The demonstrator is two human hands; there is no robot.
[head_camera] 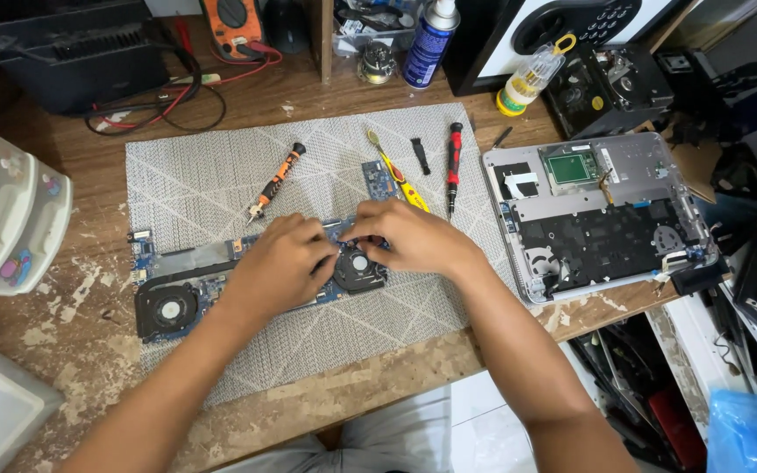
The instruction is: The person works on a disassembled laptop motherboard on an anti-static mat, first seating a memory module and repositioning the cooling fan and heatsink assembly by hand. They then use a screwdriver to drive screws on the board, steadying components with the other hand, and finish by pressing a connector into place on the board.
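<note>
Both hands (282,263) (405,236) press the motherboard (181,285) — lying left-right, slightly tilted.

My desk (63,324): worn wood, finish flaking. Grey woven mat (221,166) on top. White tile floor (492,429) below, even daylight-ish lighting.

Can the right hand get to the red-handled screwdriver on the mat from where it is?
Probably yes. The right hand rests on the circuit board, and the red screwdriver lies just beyond it on the mat, with nothing between.
</note>
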